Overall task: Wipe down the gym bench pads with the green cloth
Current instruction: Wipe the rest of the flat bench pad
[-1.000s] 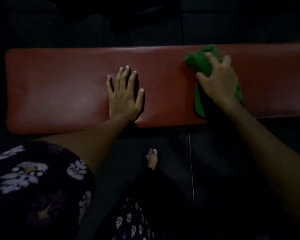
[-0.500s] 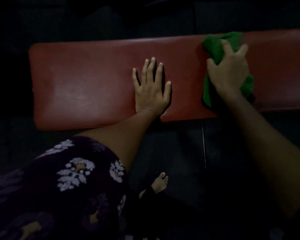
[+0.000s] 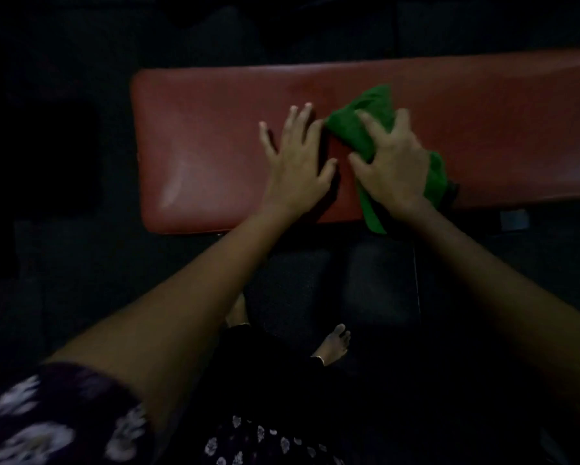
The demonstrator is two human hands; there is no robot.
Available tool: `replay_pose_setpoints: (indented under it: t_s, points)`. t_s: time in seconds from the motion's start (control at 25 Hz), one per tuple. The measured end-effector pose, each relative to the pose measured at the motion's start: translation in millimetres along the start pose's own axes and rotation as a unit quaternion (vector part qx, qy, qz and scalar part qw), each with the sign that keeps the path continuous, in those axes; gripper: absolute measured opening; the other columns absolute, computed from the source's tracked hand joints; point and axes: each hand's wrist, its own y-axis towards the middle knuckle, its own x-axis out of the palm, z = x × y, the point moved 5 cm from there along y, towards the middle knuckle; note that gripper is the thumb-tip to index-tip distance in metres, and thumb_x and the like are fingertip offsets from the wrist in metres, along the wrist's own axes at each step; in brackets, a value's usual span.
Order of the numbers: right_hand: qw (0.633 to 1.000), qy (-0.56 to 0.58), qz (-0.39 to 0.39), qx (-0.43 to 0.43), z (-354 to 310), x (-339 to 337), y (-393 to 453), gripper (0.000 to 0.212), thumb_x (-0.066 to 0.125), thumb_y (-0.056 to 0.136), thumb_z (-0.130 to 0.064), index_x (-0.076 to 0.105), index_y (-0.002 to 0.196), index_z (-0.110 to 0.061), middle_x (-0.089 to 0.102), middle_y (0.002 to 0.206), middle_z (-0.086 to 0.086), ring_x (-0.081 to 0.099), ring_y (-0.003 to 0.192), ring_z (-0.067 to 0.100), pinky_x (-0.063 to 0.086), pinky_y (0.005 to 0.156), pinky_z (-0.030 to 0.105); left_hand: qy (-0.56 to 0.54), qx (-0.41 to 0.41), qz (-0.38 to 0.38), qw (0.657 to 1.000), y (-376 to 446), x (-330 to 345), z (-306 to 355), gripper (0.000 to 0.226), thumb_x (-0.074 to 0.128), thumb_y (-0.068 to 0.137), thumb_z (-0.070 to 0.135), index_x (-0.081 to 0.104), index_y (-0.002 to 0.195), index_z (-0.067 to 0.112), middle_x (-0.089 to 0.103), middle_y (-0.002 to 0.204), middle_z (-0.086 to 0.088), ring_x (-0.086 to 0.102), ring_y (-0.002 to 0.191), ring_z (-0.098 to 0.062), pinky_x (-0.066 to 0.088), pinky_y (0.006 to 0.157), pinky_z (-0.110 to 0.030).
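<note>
A long red bench pad (image 3: 208, 135) runs across the dim scene from left of centre to the right edge. My left hand (image 3: 295, 162) lies flat on it with fingers spread. Right beside it, my right hand (image 3: 392, 162) presses the bunched green cloth (image 3: 359, 122) onto the pad, fingers spread over the fabric. Part of the cloth sticks out past the fingertips, and another part hangs over the pad's near edge under my wrist. The two hands almost touch.
Dark rubber floor (image 3: 315, 280) lies below the bench. My bare foot (image 3: 335, 344) stands on it near centre. A dark patterned sleeve (image 3: 57, 424) fills the lower left. The surroundings beyond the pad are too dark to make out.
My right hand has slid the cloth leftward along the pad until it is next to my left hand. The view has shifted, so the pad's left end sits further right.
</note>
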Motion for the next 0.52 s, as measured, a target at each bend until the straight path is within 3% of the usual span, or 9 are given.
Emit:
replay_pose_setpoints:
  t_s: [0.08,0.12,0.2,0.24,0.28,0.32,0.4,0.48,0.52]
  points:
    - [0.990,-0.032,-0.054,-0.126,-12,5,-7,0.062,0.061,0.083,-0.039,0.041,0.140,-0.029,0.040,0.131,0.020,0.052,0.104,0.037,0.046,0.078,0.040,0.029,-0.044,0.020,0.998,-19,-22,-62,0.065,0.043,0.088,0.046,0.033,0.143,0.013,0.015,0.157,-0.008,0.006,0.146,-0.023,-0.010,0.111,-0.053]
    - [0.992,-0.044,-0.050,-0.108,-6,2,-1,0.062,0.061,0.083,-0.039,0.040,0.141,-0.029,0.040,0.131,0.020,0.051,0.105,0.037,0.046,0.079,0.041,0.051,-0.052,0.021,0.997,-28,-32,-89,0.069,0.037,0.088,0.051,0.031,0.145,0.013,0.014,0.157,-0.008,0.006,0.146,-0.024,-0.010,0.111,-0.053]
    - [0.995,-0.004,0.016,0.094,12,-3,13,0.060,0.057,0.086,-0.041,0.038,0.141,-0.028,0.038,0.132,0.018,0.050,0.107,0.035,0.044,0.083,0.040,0.104,-0.036,0.016,0.994,-38,-48,-125,0.074,0.025,0.088,0.059,0.027,0.147,0.014,0.015,0.157,-0.009,0.007,0.146,-0.026,-0.010,0.110,-0.054]
    - [0.975,0.037,0.045,0.215,11,-3,14,0.058,0.054,0.087,-0.041,0.037,0.141,-0.028,0.037,0.134,0.016,0.051,0.109,0.034,0.043,0.085,0.038,0.130,-0.023,0.010,0.991,-40,-52,-134,0.076,0.021,0.088,0.061,0.025,0.148,0.016,0.015,0.157,-0.008,0.007,0.146,-0.026,-0.010,0.110,-0.055]
    - [0.960,0.058,0.053,0.267,-5,0,13,0.057,0.053,0.087,-0.040,0.037,0.141,-0.027,0.036,0.136,0.015,0.051,0.110,0.033,0.043,0.086,0.037,0.146,-0.010,0.002,0.989,-41,-53,-139,0.076,0.018,0.088,0.063,0.023,0.149,0.017,0.016,0.157,-0.007,0.008,0.145,-0.026,-0.008,0.110,-0.056]
    - [0.968,0.051,0.045,0.243,-29,4,14,0.056,0.052,0.087,-0.038,0.037,0.140,-0.026,0.035,0.137,0.015,0.051,0.109,0.032,0.043,0.084,0.036,0.148,0.003,-0.004,0.989,-41,-52,-141,0.076,0.017,0.088,0.063,0.023,0.149,0.018,0.016,0.157,-0.007,0.009,0.145,-0.027,-0.003,0.111,-0.058]
    - [0.999,0.008,0.002,0.046,-81,11,18,0.057,0.054,0.087,-0.037,0.038,0.140,-0.026,0.037,0.134,0.016,0.051,0.106,0.033,0.045,0.080,0.038,0.131,0.027,0.004,0.991,-42,-52,-146,0.072,0.022,0.090,0.060,0.027,0.148,0.018,0.022,0.156,-0.006,0.015,0.144,-0.028,0.007,0.109,-0.061]
    - [0.990,-0.020,-0.068,-0.120,-95,10,26,0.059,0.056,0.086,-0.038,0.037,0.141,-0.027,0.037,0.132,0.018,0.051,0.106,0.035,0.045,0.078,0.039,0.112,0.043,0.031,0.992,-42,-53,-152,0.065,0.029,0.092,0.055,0.034,0.145,0.018,0.029,0.153,-0.006,0.022,0.141,-0.027,0.012,0.108,-0.061]
    - [0.985,-0.036,-0.089,-0.141,-87,7,34,0.061,0.057,0.086,-0.039,0.037,0.142,-0.028,0.038,0.131,0.019,0.050,0.107,0.037,0.045,0.080,0.041,0.102,0.044,0.043,0.993,-42,-54,-154,0.062,0.031,0.092,0.053,0.036,0.144,0.018,0.032,0.152,-0.005,0.023,0.141,-0.026,0.012,0.108,-0.060]
